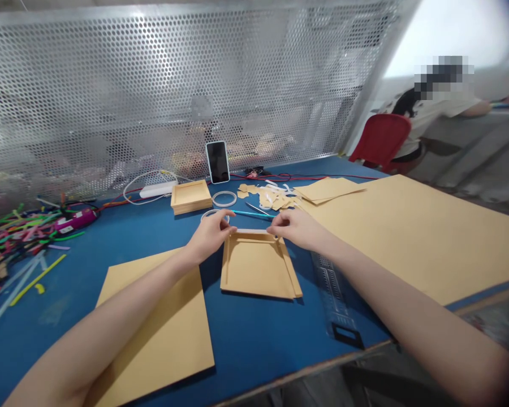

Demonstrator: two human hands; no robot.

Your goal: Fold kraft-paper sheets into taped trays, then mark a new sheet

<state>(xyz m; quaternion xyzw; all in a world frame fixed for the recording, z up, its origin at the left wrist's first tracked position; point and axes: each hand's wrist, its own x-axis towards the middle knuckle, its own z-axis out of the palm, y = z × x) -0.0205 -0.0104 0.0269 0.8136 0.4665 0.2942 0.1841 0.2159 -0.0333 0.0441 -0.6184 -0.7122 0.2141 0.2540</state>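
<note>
A shallow tray of folded brown kraft paper point(258, 265) lies on the blue tabletop in front of me. Its right side wall looks partly loose at the near corner. Along its far edge runs a white strip point(252, 231), which looks like tape. My left hand point(212, 233) pinches the left end of that far edge between thumb and fingers. At the right end, my right hand point(296, 227) pinches the same edge. Just beyond the hands lies a blue pen-like stick point(254, 215). Part of a tape roll point(207, 215) shows behind my left hand.
Stacked finished-looking paper trays point(190, 195), another tape roll point(224, 198), paper scraps point(275, 198) and a propped phone point(218, 162) are at the back. Kraft sheets point(428, 232) cover the right; a clear ruler point(335, 294) lies nearby. Coloured sticks point(25, 232) are left. A person sits beyond.
</note>
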